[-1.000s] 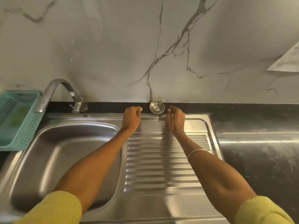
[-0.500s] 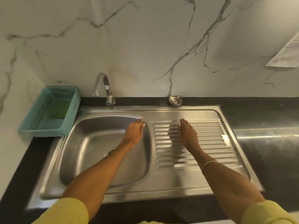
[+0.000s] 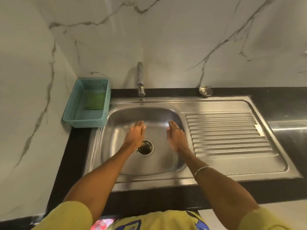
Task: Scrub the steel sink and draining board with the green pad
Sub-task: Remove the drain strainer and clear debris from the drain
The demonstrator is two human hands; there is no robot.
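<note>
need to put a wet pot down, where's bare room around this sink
The ribbed draining board, right of the bowl, is bare. So is the dark counter beyond it. The sink bowl is crowded: left hand and right hand are over it. The teal basket holding the green pad fills the left corner.

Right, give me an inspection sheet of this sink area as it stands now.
Surface: steel sink with ribbed draining board to its right, set in a black counter.
Job's things: green pad lying in the teal basket, untouched.
Clutter: loose strainer on the counter behind the draining board.
Grippers: left hand and right hand both over the basin, fingers straight, holding nothing.
Cables: nothing seen.
Surroundings: tap behind the basin; open drain; white marble wall.
</note>
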